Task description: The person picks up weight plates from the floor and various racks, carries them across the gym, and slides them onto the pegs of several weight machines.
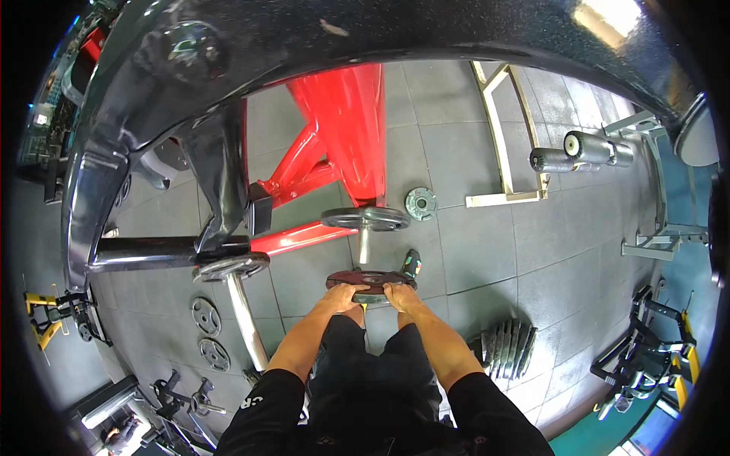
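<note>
My left hand (346, 294) and my right hand (395, 294) grip the near edge of a dark maroon round weight plate (369, 278), with what looks like a greyish-green plate under it, held in front of my legs. Just beyond it a steel loading sleeve (365, 245) sticks toward me from a red machine frame (342, 129), with a dark plate (342, 219) on it. A longer steel sleeve (245, 319) with a plate (220, 267) is to the left. A small grey-green plate (420, 192) lies on the floor beyond, slightly right.
A black machine arm (395, 30) arches overhead. Plates (205, 311) lie at the left; stacked plates (506, 346) stand near my right leg. A cream metal frame (494, 114) and padded rollers (597, 152) are back right. Other gym machines (646, 349) line the sides.
</note>
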Available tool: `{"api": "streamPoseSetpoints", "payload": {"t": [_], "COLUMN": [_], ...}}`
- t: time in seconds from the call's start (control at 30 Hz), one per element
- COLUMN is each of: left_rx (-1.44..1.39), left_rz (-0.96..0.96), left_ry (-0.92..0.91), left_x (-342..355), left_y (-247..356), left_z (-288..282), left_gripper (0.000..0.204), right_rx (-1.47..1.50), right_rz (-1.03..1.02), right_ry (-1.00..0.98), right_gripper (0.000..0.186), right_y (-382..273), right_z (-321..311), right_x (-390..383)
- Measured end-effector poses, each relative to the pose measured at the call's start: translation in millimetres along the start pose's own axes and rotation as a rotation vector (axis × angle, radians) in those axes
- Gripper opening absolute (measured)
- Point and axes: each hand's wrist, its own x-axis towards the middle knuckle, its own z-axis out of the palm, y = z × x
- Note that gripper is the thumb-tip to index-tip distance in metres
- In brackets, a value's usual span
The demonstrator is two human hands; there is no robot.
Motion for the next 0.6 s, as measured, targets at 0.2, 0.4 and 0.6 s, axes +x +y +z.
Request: {"api": "streamPoseSetpoints", "payload": {"t": [0.2,0.4,0.6], "left_rx": [0.173,0.076,-0.021], "left_rz": [0.033,0.030,0.133], "left_ry": [-0.005,0.037,0.066], "left_x": [18,24,33], "left_y": [-21,-50,-62], "left_z": [-18,-22,-35], "left_gripper": [0.070,0.062,0.054], "right_rx": [-0.021,-0.015,-0.092], "right_rz": [-0.031,0.003,-0.049], "right_ry": [0.085,0.059,0.087], "right_gripper": [0.053,0.054,0.048], "right_y": [-8,-30,-23], "right_z": [-6,-18,-8], "right_x": [25,40,62]}}
